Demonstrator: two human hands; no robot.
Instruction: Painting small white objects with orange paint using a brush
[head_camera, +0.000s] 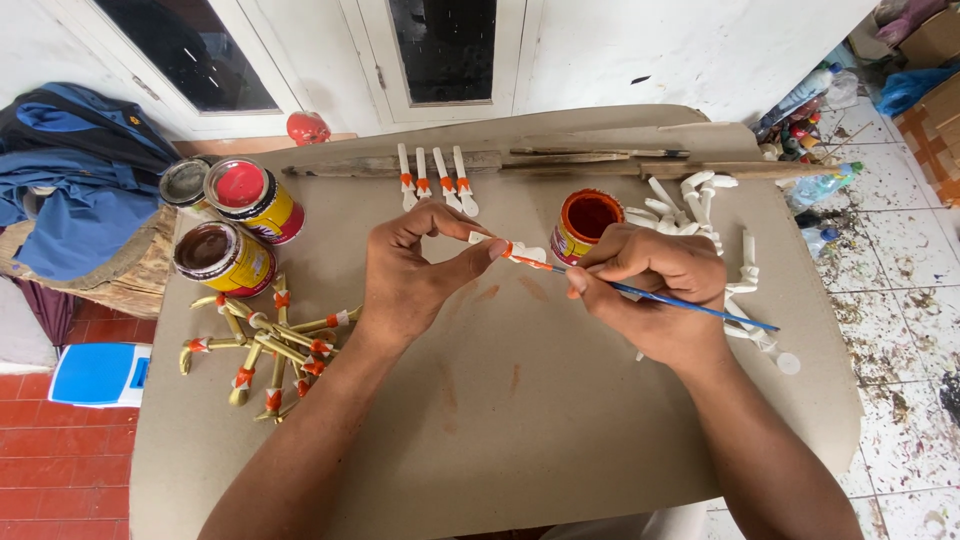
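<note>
My left hand (410, 275) pinches a small white piece (508, 249) with an orange band between thumb and forefinger, holding it over the cardboard sheet (520, 400). My right hand (655, 290) grips a thin blue paintbrush (700, 308), its tip touching the orange band on that piece. Just behind the piece stands an open tin of orange paint (585, 222). Several white pieces with orange bands (435, 180) lie in a row at the back. A pile of plain white pieces (690, 205) sits right of the tin.
Three paint tins (235, 225) stand at the left, beside a heap of yellow pieces with orange bands (270, 345). Wooden slats (600, 162) lie along the far edge. Blue cloth (70, 170) is at far left, bottles (810, 110) on the spattered tile floor at right.
</note>
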